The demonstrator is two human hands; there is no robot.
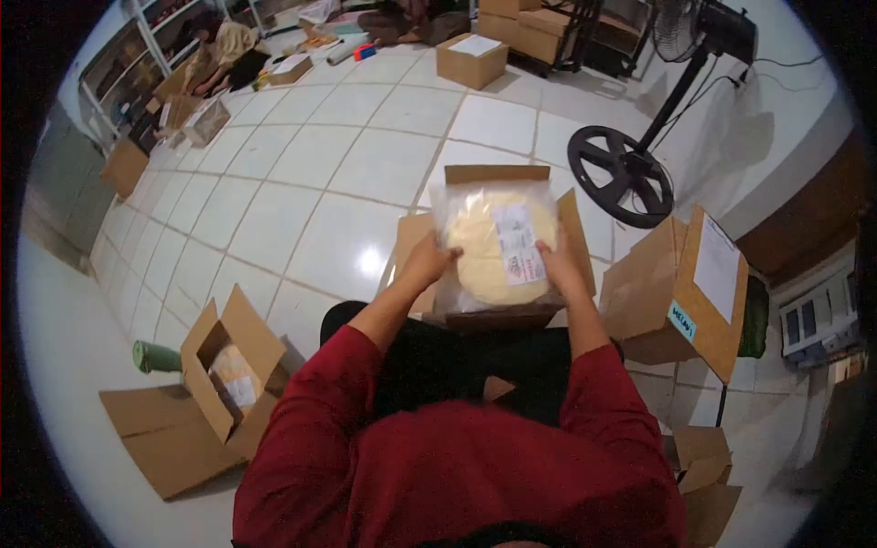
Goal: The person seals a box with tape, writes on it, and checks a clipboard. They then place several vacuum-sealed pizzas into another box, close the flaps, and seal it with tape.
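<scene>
The left hand (427, 262) is clamped on the near-left edge of a clear plastic packet of round, pale-yellow discs (475, 260), thumb on top; the right hand (563, 263) grips the opposite edge the same way. Held from both sides, the packet probably stays level and its flat load does not sag. Its white printed label (513, 228) faces up between the hands, readable from above. Directly beneath the hands is an open brown cardboard box (498, 173), its flaps spread outward, seemingly to leave the mouth free; whether the packet touches the rim is hard to tell. Right of the right hand, a brown clipboard with white paper (715, 274) leans against a tall brown carton (635, 297), perhaps to keep the sheet in sight. Well left of and nearer the body than the left hand, a second open brown cardboard box (253, 333) holds a similar pale, labelled packet (234, 373).
</scene>
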